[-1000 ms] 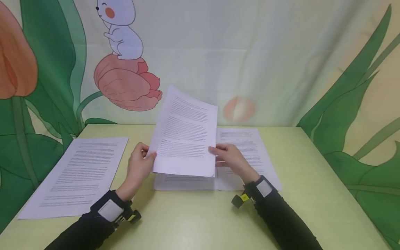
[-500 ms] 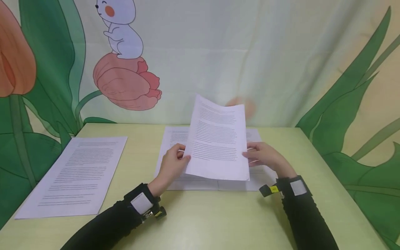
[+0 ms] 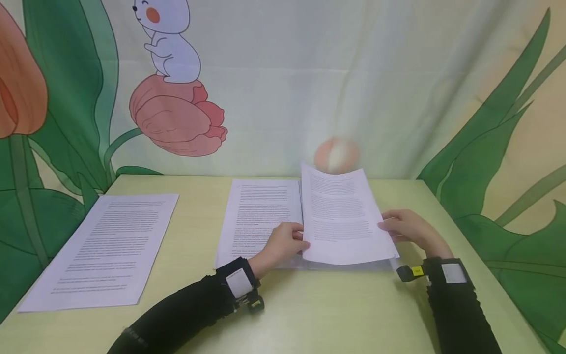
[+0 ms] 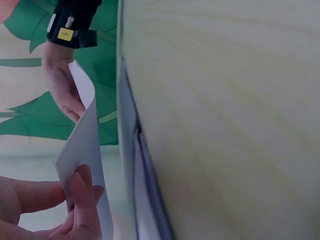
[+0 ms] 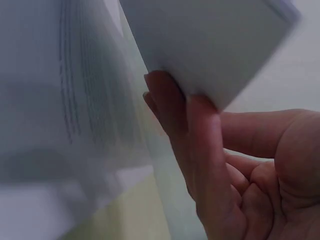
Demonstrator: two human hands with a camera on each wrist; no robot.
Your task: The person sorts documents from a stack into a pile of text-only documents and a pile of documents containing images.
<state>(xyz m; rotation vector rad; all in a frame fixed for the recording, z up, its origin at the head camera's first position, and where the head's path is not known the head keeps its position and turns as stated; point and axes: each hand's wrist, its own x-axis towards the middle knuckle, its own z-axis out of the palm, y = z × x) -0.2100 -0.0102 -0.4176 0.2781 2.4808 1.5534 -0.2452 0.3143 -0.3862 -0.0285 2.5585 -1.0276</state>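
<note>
A printed sheaf of white paper (image 3: pixel 340 216) is held up in both hands, its far edge bowed upward. My left hand (image 3: pixel 283 243) pinches its left edge with the thumb on top and fingers beneath, and the left wrist view shows that grip on the paper (image 4: pixel 82 145) close up. On the opposite edge my right hand (image 3: pixel 409 228) pinches it between thumb and fingers; the right wrist view has the fingers (image 5: pixel 205 150) under the paper's corner. Below the sheaf lies another stack, mostly hidden, its front edge showing. A second printed stack (image 3: pixel 265 206) lies directly to the left.
Farther left on the pale yellow table (image 3: pixel 309 314) lies a separate printed stack (image 3: pixel 106 246), near the table's left edge. A printed curtain (image 3: pixel 265 108) with flowers and a white animal hangs right behind the table's back edge.
Both hands have carried the paper sheaf rightward and lowered it, from over the middle stack to over the right stack. The middle stack now shows more of its page.
</note>
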